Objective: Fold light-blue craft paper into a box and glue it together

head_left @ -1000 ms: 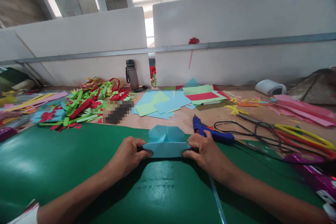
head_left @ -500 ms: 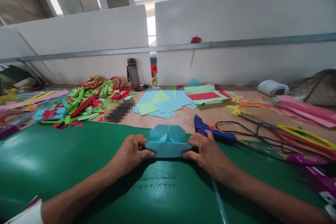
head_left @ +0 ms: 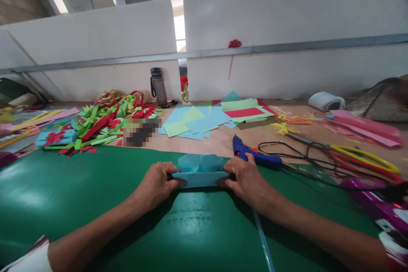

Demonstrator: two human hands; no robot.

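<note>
A folded light-blue paper piece [head_left: 200, 171] lies on the green mat [head_left: 95, 195] in front of me. My left hand [head_left: 157, 185] pinches its left end with curled fingers. On the other end, my right hand [head_left: 244, 178] does the same. The lower flap is pressed between my thumbs and fingers, and two rounded flaps stand up behind it.
A blue glue gun [head_left: 255, 157] lies just past my right hand, with black cables [head_left: 306, 157] trailing right. Loose coloured sheets [head_left: 204, 121] lie beyond, a heap of green and red strips [head_left: 105, 125] at the left, a grey bottle [head_left: 158, 87] by the white partition [head_left: 287, 29].
The lower flap of the blue paper has been folded narrower and my hands have closed in slightly on its ends. The view has tilted a little.
</note>
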